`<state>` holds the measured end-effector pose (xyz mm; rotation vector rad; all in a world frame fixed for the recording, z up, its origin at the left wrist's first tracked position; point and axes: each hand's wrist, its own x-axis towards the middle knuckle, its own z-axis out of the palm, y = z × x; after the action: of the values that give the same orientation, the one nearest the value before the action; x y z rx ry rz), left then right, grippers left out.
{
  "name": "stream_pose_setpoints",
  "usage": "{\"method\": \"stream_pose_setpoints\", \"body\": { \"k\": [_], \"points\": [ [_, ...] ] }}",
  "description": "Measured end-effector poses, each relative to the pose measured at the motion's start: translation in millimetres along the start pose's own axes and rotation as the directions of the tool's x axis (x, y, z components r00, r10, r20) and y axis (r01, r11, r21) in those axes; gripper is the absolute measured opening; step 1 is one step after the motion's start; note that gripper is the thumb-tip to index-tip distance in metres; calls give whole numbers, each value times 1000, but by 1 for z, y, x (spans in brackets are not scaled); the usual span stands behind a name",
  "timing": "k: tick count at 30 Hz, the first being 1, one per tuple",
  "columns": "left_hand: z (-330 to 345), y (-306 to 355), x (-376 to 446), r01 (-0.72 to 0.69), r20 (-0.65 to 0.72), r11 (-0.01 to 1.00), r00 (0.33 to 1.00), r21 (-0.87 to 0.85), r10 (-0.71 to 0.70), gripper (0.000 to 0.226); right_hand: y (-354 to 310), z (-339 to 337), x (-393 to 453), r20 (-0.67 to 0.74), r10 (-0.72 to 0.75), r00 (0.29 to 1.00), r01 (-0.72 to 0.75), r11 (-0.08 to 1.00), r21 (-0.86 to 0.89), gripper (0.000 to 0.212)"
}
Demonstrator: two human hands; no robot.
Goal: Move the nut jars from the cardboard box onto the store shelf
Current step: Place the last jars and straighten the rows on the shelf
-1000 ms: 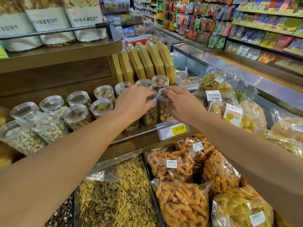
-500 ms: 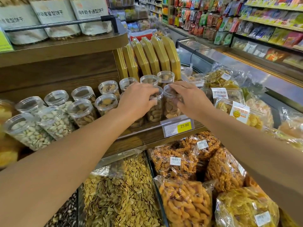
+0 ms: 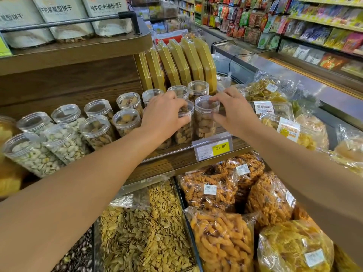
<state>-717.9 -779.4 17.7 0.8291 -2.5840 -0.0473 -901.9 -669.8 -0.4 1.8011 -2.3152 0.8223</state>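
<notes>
Clear plastic nut jars stand in two rows on the wooden store shelf (image 3: 172,163). My left hand (image 3: 165,116) is wrapped around a front-row jar (image 3: 183,132) of pale nuts. My right hand (image 3: 233,112) has its fingers spread against the jar to its right (image 3: 205,122), fingertips at the lid rim and thumb low on the wall, with the palm off it. Both jars rest on the shelf near its right end. Further jars (image 3: 125,120) and pistachio jars (image 3: 33,154) fill the shelf to the left. No cardboard box is visible.
Yellow flat packs (image 3: 182,61) lean behind the jars. A price tag (image 3: 213,149) reading 23.80 hangs on the shelf edge. Below are seed bins (image 3: 145,228) and bagged orange snacks (image 3: 222,240). Bagged cookies (image 3: 288,130) lie to the right, beside a metal counter and an aisle.
My right hand's fingers have spread wider on the right jar. My left hand stays on its jar. The view has tilted slightly.
</notes>
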Motion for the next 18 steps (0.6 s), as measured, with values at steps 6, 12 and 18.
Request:
{"method": "stream_pose_setpoints", "body": {
  "k": [6,12,18],
  "points": [
    [2,-1,-1,-10,-15,1000,1000,-9,10,44,-5,2,-4,71,-68,995,67,998,9,56],
    [7,-6,-5,-36,-34,999,999,-16,36,41,-8,20,-9,-57,-47,997,48,998,33,50],
    [12,-8,-6,-25,-63,999,998,-28,23,44,-10,20,-7,-93,-12,996,17,998,54,51]
  ]
}}
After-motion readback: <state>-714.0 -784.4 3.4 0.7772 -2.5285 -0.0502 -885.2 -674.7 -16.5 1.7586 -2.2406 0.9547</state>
